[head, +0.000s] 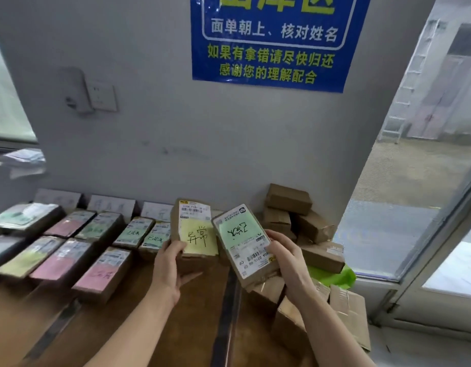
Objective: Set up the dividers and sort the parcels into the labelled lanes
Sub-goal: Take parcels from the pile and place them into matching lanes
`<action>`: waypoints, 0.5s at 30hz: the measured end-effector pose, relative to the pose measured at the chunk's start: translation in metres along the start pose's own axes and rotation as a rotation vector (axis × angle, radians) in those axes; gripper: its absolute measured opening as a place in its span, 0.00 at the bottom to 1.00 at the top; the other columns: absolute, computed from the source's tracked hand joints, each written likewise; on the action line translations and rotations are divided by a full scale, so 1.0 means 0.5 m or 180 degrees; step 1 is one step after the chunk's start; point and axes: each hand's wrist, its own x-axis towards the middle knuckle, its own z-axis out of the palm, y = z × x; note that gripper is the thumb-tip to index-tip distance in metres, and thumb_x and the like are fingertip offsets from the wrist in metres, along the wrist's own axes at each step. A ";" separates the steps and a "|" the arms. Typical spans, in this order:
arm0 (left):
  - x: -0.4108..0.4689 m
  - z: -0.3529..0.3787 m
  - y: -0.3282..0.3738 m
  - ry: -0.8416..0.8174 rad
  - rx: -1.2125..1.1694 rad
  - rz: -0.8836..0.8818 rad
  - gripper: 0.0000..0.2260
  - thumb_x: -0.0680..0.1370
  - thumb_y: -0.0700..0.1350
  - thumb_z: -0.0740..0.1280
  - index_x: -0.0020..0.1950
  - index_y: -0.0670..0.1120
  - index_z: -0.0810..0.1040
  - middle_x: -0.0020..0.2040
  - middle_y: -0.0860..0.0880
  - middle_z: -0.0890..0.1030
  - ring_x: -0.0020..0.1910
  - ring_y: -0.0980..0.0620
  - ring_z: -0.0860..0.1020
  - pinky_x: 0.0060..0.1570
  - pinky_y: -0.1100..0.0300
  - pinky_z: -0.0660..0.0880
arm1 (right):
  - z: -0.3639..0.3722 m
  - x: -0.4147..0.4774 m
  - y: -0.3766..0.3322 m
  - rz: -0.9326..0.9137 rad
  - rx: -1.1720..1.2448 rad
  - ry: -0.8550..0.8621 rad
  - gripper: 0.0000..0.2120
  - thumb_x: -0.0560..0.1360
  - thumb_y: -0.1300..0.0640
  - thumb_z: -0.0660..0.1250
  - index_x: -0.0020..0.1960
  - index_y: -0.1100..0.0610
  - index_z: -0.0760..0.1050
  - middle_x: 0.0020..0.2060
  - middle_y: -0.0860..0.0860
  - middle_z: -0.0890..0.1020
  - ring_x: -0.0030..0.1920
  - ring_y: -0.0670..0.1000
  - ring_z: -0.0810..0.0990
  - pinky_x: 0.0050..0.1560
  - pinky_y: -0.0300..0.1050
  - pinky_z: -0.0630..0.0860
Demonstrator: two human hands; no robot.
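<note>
A: We're over the brown table (117, 327), lower left of frame, with rows of labelled parcels (101, 274) lying flat on it.

B: And we see white lane cards (111, 205) standing along its far edge, plain cardboard boxes (288, 198) heaped at right.

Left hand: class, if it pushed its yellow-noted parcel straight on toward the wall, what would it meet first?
Probably the white card standing against the wall behind the parcel in the left hand; depth is unclear.
</note>
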 end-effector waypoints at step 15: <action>-0.042 -0.268 0.082 -0.0406 0.0654 -0.0281 0.16 0.78 0.41 0.65 0.66 0.45 0.74 0.54 0.38 0.82 0.51 0.37 0.82 0.47 0.40 0.81 | 0.262 -0.092 0.024 0.0885 0.0034 -0.0115 0.36 0.73 0.63 0.71 0.75 0.49 0.59 0.51 0.56 0.85 0.48 0.57 0.86 0.49 0.56 0.82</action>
